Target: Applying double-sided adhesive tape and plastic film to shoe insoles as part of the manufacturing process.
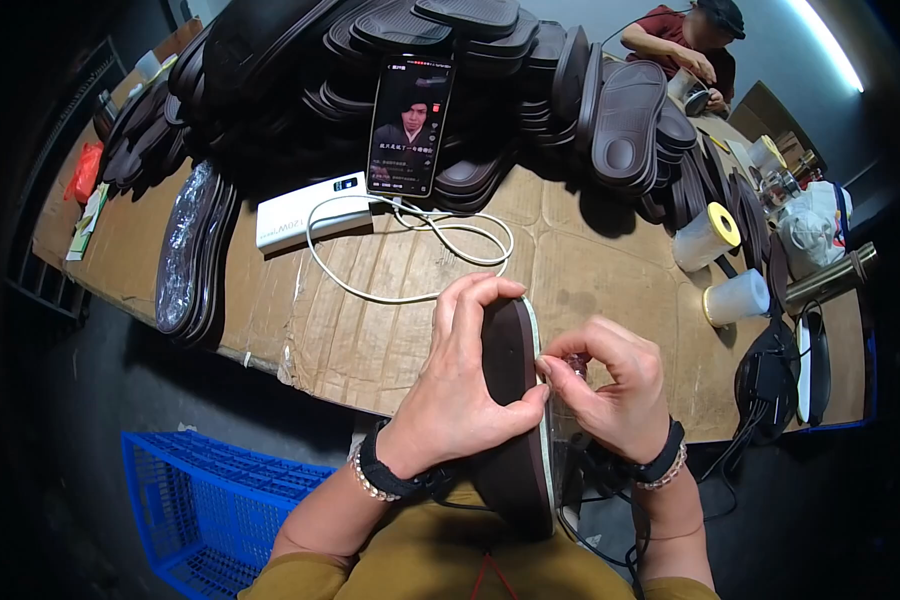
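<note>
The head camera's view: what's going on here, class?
A person's left hand grips a dark brown, foot-shaped sole, while the right hand pinches at its pale edge strip. Beyond them, a lit black phone stands beside a white rectangular power bank on the brown cardboard-covered table, with stacked dark brown soles behind.

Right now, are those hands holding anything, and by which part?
The left hand holds a dark sole around its far half. What the right hand pinches beside its pale edge, I can't tell.
</note>
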Demonstrator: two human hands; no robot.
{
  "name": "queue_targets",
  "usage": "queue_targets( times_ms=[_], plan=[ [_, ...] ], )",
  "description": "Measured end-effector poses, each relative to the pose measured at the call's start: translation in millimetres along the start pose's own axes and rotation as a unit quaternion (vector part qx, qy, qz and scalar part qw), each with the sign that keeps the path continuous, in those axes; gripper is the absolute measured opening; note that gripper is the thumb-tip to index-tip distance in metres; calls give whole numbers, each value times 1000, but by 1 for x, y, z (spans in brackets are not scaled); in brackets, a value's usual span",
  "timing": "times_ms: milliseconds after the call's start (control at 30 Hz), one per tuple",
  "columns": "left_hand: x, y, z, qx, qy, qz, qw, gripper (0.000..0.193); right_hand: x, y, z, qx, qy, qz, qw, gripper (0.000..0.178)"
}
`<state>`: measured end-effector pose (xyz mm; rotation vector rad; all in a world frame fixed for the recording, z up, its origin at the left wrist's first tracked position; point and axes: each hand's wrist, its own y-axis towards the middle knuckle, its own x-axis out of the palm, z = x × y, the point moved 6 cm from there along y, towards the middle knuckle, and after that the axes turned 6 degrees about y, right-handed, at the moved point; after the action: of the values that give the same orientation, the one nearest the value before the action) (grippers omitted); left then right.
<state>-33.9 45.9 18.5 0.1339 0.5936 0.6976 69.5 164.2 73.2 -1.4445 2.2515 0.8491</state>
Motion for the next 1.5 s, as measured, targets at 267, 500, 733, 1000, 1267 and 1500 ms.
queue_targets(
  times_ms=[267, 500, 733, 1000, 1267, 1500],
  plan=[
    [-1, 0, -2, -19, -72, 0, 997, 77, 3, 0, 8, 67, 55, 32, 996, 13],
    [-5, 1, -5, -71, -106, 24, 991, 64, 9, 2, 11, 59, 73, 30, 995, 13],
    [-20, -9, -18, -147, -234, 89, 957, 55, 2, -2, 7, 60, 93, 11, 994, 37],
    [-60, -26, -17, 26, -345, 273, 898, 63, 1, -25, 0, 82, 29, -225, 970, 117],
    [-69, -43, 1, 92, -260, 293, 915, 60, -2, -23, -4, -58, 14, -131, 989, 105],
    [-66, -36, 4, 140, -342, 278, 887, 65, 3, -13, 13, 3, 39, -254, 967, 112]
  ],
)
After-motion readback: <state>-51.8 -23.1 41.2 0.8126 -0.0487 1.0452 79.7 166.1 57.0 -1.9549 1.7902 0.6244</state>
